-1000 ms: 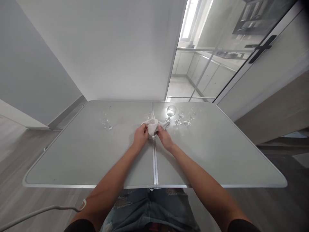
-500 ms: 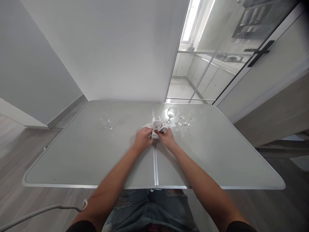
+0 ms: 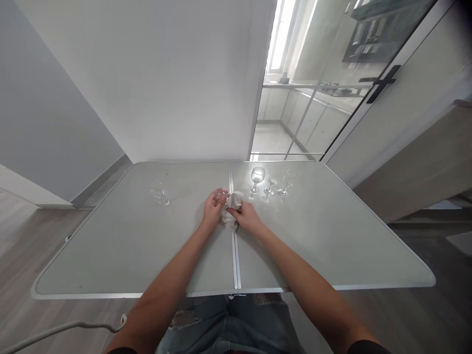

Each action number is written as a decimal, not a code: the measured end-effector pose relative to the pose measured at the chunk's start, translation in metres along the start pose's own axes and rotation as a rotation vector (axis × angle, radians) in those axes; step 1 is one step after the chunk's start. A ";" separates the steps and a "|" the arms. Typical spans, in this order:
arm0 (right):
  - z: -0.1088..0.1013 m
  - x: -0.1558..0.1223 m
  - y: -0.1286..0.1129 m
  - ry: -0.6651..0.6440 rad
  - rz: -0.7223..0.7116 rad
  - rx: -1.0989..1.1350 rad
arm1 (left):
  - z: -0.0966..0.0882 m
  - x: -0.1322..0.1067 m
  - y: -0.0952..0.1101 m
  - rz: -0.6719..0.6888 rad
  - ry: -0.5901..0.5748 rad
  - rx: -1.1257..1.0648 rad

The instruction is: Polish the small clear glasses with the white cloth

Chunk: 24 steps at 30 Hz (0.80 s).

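Observation:
My left hand (image 3: 211, 210) is curled around a clear wine glass (image 3: 221, 193), which lies tilted over the middle seam; much of the glass is hidden by fingers and cloth. A crumpled white cloth (image 3: 230, 225) is bunched against the glass. My right hand (image 3: 250, 217) grips this cloth, fingers and thumb closed on it. Just beyond my right hand, a round wine glass (image 3: 257, 175) stands upright on its foot. Two more stemmed glasses, a middle one (image 3: 269, 191) and a right one (image 3: 283, 192), stand beside it.
Another clear glass piece (image 3: 160, 192) is on the left half of the grey folding table (image 3: 129, 246), its shape hard to make out. A metal seam (image 3: 236, 265) splits the tabletop. Behind are a white wall (image 3: 165, 88) and a glass door (image 3: 309, 113). A cable (image 3: 73, 324) hangs lower left.
The held glass has tipped toward my left hand, which now wraps its side. My right hand has drawn the cloth slightly left and nearer. The view has shifted slightly.

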State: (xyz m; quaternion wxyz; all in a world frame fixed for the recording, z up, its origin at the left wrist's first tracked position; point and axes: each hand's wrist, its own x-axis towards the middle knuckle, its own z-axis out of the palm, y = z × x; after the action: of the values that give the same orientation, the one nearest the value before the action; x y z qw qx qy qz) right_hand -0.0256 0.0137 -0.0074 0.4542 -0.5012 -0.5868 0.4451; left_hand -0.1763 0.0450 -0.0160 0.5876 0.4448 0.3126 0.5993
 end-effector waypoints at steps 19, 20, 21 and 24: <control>-0.006 0.000 -0.008 0.026 -0.124 -0.205 | 0.000 0.001 0.010 0.077 0.014 -0.098; -0.005 0.001 -0.009 -0.019 -0.102 -0.106 | 0.000 0.000 0.009 0.071 0.012 -0.104; -0.004 0.001 -0.009 -0.073 -0.057 0.034 | 0.000 0.000 0.009 0.060 0.003 -0.111; -0.002 0.004 -0.011 -0.156 0.160 0.464 | 0.003 -0.002 0.009 0.047 -0.035 -0.135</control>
State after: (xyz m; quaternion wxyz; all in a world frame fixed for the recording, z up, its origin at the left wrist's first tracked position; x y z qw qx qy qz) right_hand -0.0257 0.0169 0.0037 0.4738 -0.3925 -0.4610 0.6395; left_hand -0.1780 0.0415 -0.0067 0.6074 0.4215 0.2507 0.6249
